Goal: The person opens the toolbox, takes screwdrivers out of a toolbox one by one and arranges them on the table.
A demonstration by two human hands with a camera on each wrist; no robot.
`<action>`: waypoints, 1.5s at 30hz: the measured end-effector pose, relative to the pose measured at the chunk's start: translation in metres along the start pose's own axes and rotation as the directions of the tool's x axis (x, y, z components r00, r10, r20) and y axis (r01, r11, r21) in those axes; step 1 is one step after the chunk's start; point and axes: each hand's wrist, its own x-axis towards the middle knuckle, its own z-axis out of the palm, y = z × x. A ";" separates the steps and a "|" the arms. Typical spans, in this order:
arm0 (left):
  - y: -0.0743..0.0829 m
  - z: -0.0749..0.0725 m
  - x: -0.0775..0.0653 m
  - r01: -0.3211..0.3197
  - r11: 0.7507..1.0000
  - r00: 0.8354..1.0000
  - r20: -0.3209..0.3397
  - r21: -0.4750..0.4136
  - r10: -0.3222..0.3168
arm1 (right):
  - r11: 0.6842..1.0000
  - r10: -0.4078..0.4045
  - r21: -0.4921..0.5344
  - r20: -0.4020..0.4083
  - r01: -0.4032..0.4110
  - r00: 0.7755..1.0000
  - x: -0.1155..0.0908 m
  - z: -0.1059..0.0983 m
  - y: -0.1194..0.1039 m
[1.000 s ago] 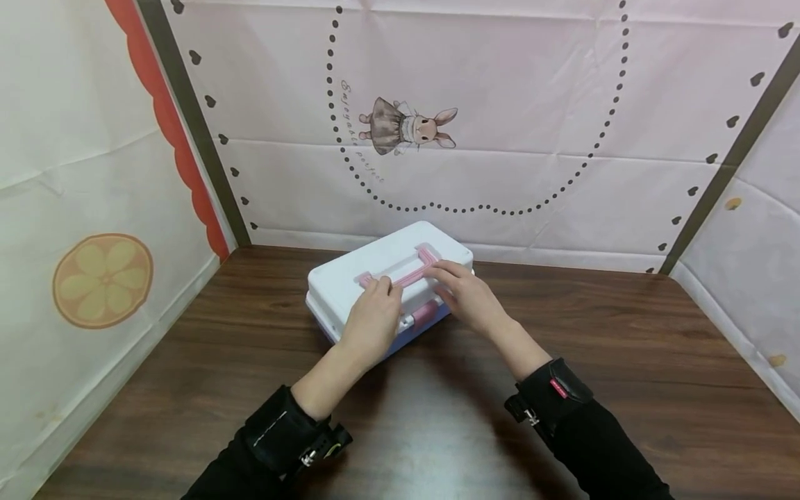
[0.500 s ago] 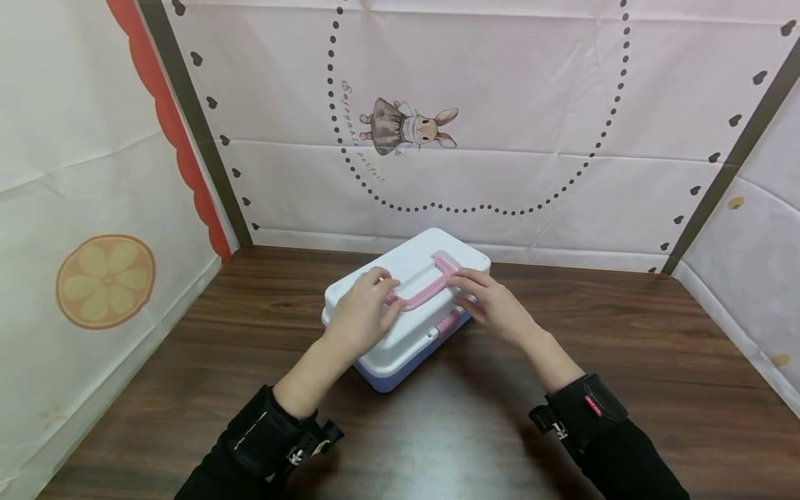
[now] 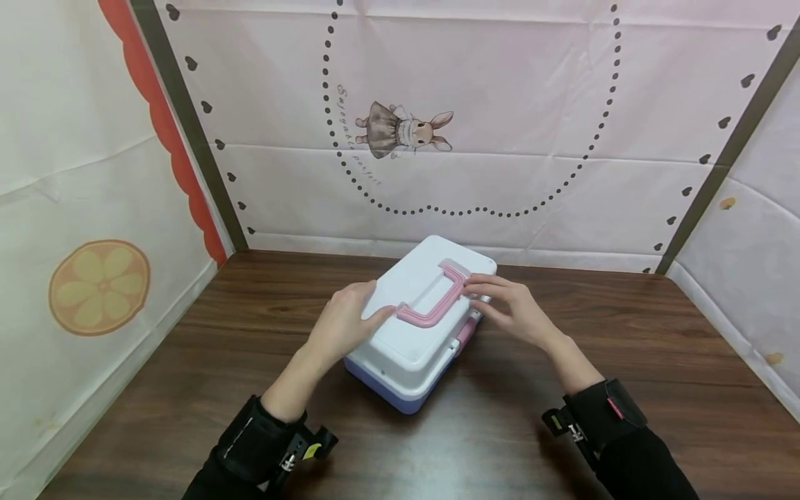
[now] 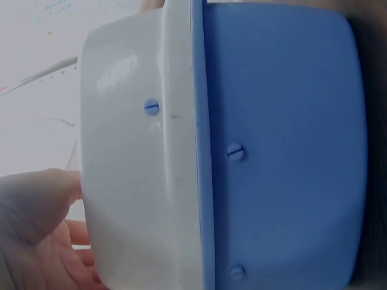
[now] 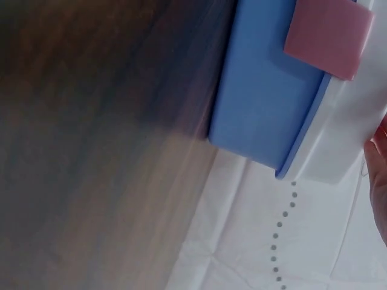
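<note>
A storage box [image 3: 400,351] with a white lid and a blue base [image 3: 387,389] stands diagonally on the table, its lid down. A pink handle [image 3: 440,305] lies folded on the lid, and a pink latch [image 3: 466,333] sits on the front side, also visible as a latch [image 5: 329,36] in the right wrist view. My left hand [image 3: 340,323] rests at the lid's left edge, thumb stretched toward the handle's near end. My right hand [image 3: 515,312] has its loosely bent fingers at the handle's far end and the lid's right edge. In the left wrist view the box's end wall [image 4: 284,133] shows small screws.
The dark wooden table [image 3: 487,423] stretches around the box. Behind it hangs a pale cloth wall [image 3: 500,125] with a printed rabbit [image 3: 406,130]. Another cloth wall [image 3: 94,180] closes the left side, and one [image 3: 750,243] the right.
The box has turned on the table, its near-left end swinging toward me. My left hand has slid from the handle to the lid's left edge; my right hand has shifted slightly right.
</note>
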 end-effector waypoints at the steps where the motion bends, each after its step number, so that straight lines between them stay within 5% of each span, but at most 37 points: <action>1: 0.002 0.001 -0.001 -0.001 1.000 1.000 -0.006 0.005 0.001 | 1.000 0.021 0.007 -0.018 -0.021 1.000 -0.002 0.001 -0.001; 5: 0.009 0.006 -0.005 0.004 0.999 0.999 -0.034 0.041 -0.003 | 0.988 0.156 0.007 -0.143 -0.157 0.977 -0.008 0.010 -0.014; 8: 0.016 0.009 -0.009 0.020 0.998 0.998 -0.057 0.065 -0.017 | 0.945 0.320 0.004 -0.223 -0.327 0.921 -0.009 0.018 -0.034; 12: 0.025 0.015 -0.014 0.035 0.994 0.995 -0.094 0.101 -0.025 | 0.849 0.526 0.062 -0.189 -0.525 0.829 -0.008 0.024 -0.061; 14: 0.029 0.018 -0.017 0.041 0.992 0.993 -0.114 0.121 -0.027 | 0.816 0.578 0.096 -0.143 -0.570 0.804 -0.008 0.026 -0.069; 25: 0.051 0.027 -0.031 0.045 0.989 0.994 -0.101 0.138 -0.032 | 0.794 0.596 0.224 -0.108 -0.565 0.796 -0.012 0.022 -0.066; 33: 0.068 0.032 -0.044 -0.030 0.980 0.993 -0.108 0.196 0.052 | 0.752 0.643 0.201 -0.020 -0.627 0.765 -0.018 0.007 -0.055; 45: 0.087 0.033 -0.050 -0.107 0.922 0.985 -0.087 0.371 0.150 | 0.680 0.707 0.253 0.020 -0.688 0.707 -0.016 0.000 -0.057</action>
